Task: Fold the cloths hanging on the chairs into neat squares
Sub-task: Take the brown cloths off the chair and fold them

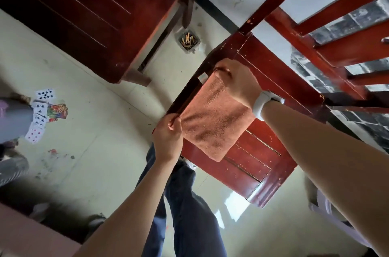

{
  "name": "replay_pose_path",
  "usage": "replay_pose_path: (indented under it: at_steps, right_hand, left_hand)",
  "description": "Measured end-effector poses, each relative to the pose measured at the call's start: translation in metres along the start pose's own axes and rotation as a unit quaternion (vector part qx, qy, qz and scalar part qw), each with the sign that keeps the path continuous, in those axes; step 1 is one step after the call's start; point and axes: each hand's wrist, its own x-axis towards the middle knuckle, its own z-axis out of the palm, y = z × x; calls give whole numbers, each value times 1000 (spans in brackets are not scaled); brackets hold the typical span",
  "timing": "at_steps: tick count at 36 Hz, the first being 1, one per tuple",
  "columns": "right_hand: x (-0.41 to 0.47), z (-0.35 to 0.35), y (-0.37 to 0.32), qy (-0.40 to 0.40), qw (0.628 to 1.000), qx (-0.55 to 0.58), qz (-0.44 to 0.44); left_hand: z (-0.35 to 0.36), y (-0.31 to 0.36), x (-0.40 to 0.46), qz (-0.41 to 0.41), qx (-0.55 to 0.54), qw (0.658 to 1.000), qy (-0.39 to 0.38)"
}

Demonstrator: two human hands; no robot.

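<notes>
From my head view, the orange cloth [214,117] already lies on the seat of the red chair [273,80] as a compact folded rectangle, along the seat's front-left edge, so I judge this one nearly done; squaring the corners looks like what is left. My left hand [168,139] pinches the near corner at the seat edge, fingers curled on the fabric. My right hand [235,82] lies across the far end, its fingertips curled over the far corner, so that grip holds cloth too. I see no other cloth hanging anywhere in this view, so I cannot say how many remain.

A second dark chair [88,14] stands close by to the left. On the floor [101,151] lie scattered playing cards [42,113] and an ashtray [188,41] near the chairs' legs. Nothing blocks my hands.
</notes>
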Motion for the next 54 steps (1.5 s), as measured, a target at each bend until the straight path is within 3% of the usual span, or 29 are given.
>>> replay_pose_path:
  at_steps: [5,11,15,19,22,25,29,41,43,46,49,51,54]
  right_hand:
    - [15,13,0,17,999,-24,25]
    - [22,20,2,31,994,-81,64]
    - [5,14,0,96,989,-94,55]
    - [-41,11,5,178,964,-193,-40]
    - [-82,34,16,137,948,-275,-89]
    - [-104,58,28,81,943,-318,-53]
    - [-101,68,48,56,947,-316,31]
    - [-122,72,42,89,963,-254,24]
    - [-141,82,32,101,964,-247,4]
    - [-166,114,25,56,970,-236,-25]
    - [-172,138,22,23,971,-236,7]
    - [-169,138,18,43,977,-206,29]
    - [-169,132,13,131,988,-65,55]
  left_hand:
    - [1,-4,8,49,37,997,37]
    - [3,-13,17,48,36,998,13]
    - [-3,-16,20,95,132,986,18]
    - [-8,-5,11,272,281,920,3]
    - [0,-2,9,383,354,846,-110]
    - [12,-10,17,415,406,793,-187]
    - [19,-22,34,419,445,765,-203]
    - [16,-10,41,438,487,731,-192]
    - [14,2,46,468,485,713,-193]
    - [18,20,59,499,496,676,-216]
    - [28,29,75,494,525,649,-243]
    - [33,32,83,491,545,631,-255]
    - [34,38,85,500,546,621,-258]
